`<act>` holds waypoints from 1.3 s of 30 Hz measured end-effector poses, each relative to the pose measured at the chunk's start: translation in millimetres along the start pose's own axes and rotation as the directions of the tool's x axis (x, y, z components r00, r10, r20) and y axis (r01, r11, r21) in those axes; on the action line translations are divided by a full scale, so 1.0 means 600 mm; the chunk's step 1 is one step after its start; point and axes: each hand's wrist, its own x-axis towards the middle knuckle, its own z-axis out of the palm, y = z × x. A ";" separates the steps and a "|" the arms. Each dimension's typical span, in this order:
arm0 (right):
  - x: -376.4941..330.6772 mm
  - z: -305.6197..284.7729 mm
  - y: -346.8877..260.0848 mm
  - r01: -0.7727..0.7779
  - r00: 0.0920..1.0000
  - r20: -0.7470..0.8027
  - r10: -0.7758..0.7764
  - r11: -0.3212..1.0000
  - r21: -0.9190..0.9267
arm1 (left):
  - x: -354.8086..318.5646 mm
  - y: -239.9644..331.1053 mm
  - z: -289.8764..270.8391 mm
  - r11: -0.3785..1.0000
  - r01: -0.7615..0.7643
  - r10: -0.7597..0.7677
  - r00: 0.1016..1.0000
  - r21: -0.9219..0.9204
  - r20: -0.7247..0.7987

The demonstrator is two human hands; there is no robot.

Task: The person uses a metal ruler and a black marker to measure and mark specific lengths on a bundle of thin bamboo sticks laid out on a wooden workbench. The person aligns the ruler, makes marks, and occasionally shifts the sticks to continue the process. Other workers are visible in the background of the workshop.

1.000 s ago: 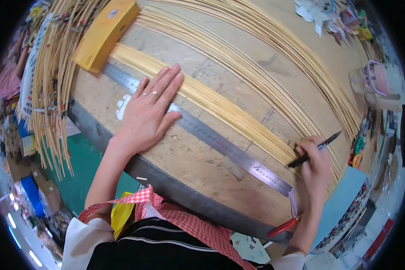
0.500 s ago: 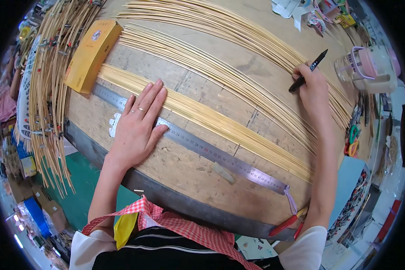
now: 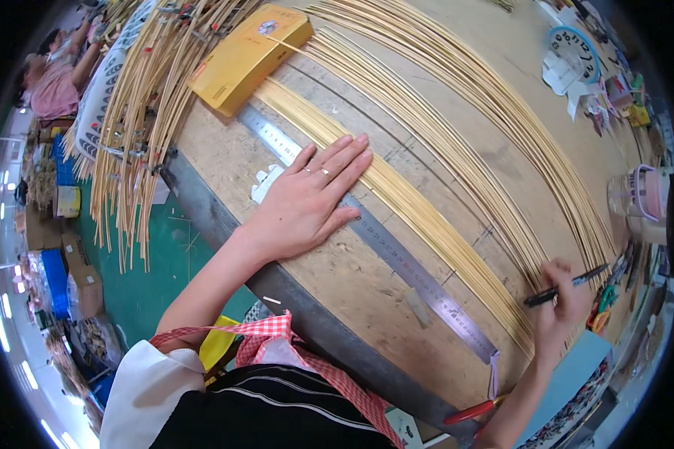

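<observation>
Left hand: [image 3: 307,202] flat, palm down, fingers spread slightly apart, pressing on the steel ruler [image 3: 382,243] and reaching onto the strips beyond it; gripping nothing.
Right hand: [image 3: 558,314] closed around a black marker [image 3: 565,286], tip pointing left toward the end of the strips.
Steel ruler: lying diagonally across the wooden workbench [image 3: 337,284], running from just below the yellow box to the bench edge near the right hand; middle part under the left palm.
Flat bamboo strips: [image 3: 427,217] packed side by side in a pale band, touching the ruler's far edge, under the left fingertips at one end and under the marker at the other.
Loose thin strips: [image 3: 457,90] fanned in curved bundles further up the bench, well apart from the left hand.
Yellow box: [image 3: 251,56] at the top of the ruler, resting on the strips' upper end.
Bundled sticks: [image 3: 138,112] hanging over the bench's left edge.
</observation>
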 end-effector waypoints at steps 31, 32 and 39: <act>-0.022 0.004 -0.040 -0.078 0.994 0.068 0.083 0.994 -0.070 | 0.001 0.011 -0.004 0.997 0.074 -0.074 0.997 -0.014 0.038; -0.006 0.004 -0.027 -0.055 0.997 0.057 0.060 0.995 -0.080 | 0.004 0.012 -0.001 0.997 0.075 -0.074 0.996 -0.016 0.040; 0.164 0.037 0.053 -0.008 1.000 -0.019 0.006 0.990 -0.140 | 0.009 0.017 -0.004 0.998 0.063 -0.064 0.997 0.026 0.034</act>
